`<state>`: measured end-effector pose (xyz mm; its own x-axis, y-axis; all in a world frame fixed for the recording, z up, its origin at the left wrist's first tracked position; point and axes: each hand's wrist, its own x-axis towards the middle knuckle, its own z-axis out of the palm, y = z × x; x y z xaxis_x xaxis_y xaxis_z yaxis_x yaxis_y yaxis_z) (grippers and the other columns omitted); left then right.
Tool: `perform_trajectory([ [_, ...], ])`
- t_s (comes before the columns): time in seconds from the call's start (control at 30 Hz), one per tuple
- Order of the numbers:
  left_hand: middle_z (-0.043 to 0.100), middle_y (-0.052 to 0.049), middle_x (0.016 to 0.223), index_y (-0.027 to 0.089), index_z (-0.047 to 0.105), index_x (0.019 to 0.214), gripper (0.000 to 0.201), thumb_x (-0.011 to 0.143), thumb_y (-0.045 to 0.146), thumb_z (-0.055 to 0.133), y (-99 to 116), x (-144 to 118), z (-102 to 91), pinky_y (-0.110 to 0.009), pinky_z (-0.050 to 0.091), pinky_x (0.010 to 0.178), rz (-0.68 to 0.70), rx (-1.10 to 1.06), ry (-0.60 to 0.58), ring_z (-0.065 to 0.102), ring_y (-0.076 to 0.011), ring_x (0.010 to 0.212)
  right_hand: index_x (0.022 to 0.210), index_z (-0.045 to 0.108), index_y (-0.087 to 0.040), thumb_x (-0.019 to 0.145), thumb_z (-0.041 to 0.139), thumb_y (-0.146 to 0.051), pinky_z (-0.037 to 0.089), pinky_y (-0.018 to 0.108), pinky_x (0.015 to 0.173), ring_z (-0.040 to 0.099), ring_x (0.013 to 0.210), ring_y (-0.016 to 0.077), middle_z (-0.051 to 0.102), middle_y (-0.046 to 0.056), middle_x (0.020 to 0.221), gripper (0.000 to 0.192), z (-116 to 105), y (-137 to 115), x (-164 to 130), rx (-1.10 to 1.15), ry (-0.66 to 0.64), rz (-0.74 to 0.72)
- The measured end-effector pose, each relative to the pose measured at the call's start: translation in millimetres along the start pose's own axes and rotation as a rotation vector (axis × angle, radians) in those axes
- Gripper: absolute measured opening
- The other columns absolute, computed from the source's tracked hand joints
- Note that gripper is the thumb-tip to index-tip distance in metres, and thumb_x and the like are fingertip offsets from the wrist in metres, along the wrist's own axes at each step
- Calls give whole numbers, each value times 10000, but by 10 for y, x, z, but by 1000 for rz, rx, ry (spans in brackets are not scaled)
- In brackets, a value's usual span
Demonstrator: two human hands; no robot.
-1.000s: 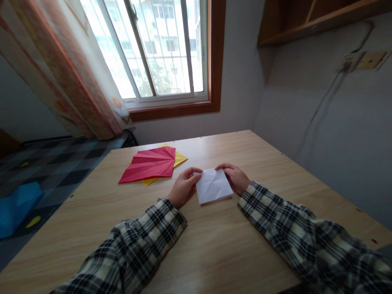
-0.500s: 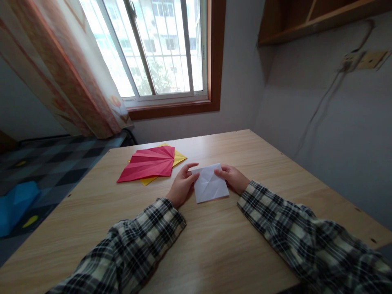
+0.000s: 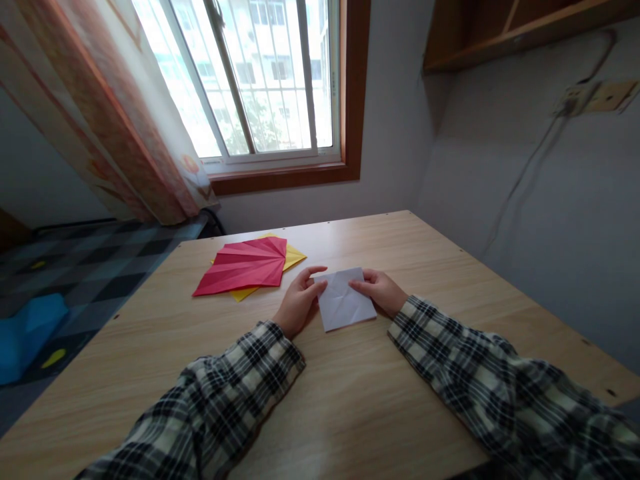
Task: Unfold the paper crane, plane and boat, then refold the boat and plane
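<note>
Head view, left hand [image 3: 296, 301], right hand [image 3: 383, 291], pinching paper [image 3: 347, 307]

No legible text, labels or numbers

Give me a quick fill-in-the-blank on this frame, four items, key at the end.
1. The square of paper held between the left hand and right hand is ____ in colour.
2. Partly covered by the red paper is a sheet coloured ____.
3. The ____ hand is the one nearer the red paper.
4. In the picture, the curtain hangs to the ____ of the window frame's brown right-hand upright.

Missing words: white; yellow; left; left.
</note>
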<state>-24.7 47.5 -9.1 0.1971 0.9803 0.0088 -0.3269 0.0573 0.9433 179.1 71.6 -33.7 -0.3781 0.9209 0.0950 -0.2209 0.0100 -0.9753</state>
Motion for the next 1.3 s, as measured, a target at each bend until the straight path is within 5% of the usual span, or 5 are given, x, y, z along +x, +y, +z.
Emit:
perform_trajectory([
  [0.23, 701, -20, 824, 172, 593, 1192, 575, 708, 355, 844, 6, 0, 10, -229, 469, 623, -13, 33, -33, 633, -136, 698, 931, 778, -157, 649, 848, -464, 509, 324, 743, 663, 775, 193, 766, 59, 869, 423, 15, -18, -7, 32, 53, 17],
  [0.43, 734, -82, 912, 112, 689, 992, 397, 750, 400, 816, -22, -23, 43, -277, 507, 744, -17, 33, -104, 654, -169, 799, 916, 778, -161, 646, 857, -449, 514, 337, 758, 667, 774, 192, 766, 64, 870, 402, -1, 2, -3, 77, 56, 26],
  [0.67, 748, -84, 883, 108, 719, 960, 426, 706, 429, 837, -21, -33, 38, -299, 513, 750, -34, 119, -52, 657, -188, 801, 913, 767, -149, 661, 850, -427, 509, 332, 751, 662, 773, 187, 760, 68, 873, 384, -14, -5, -5, 56, 25, 33],
  [1.0, 687, -41, 765, 112, 682, 840, 404, 709, 482, 779, -1, -59, 57, -255, 456, 595, -37, 356, -90, 587, -149, 665, 807, 726, -144, 664, 827, -503, 434, 253, 571, 562, 619, 124, 671, 17, 705, 399, -12, -39, -20, -20, 60, 50],
  [1.3, 631, -23, 742, 121, 635, 830, 386, 769, 496, 705, -2, -50, 32, -245, 427, 581, 32, 511, -149, 545, -141, 662, 809, 744, -152, 719, 769, -522, 426, 257, 581, 549, 655, 135, 665, 21, 734, 381, -58, 21, -13, -163, 48, -8],
])
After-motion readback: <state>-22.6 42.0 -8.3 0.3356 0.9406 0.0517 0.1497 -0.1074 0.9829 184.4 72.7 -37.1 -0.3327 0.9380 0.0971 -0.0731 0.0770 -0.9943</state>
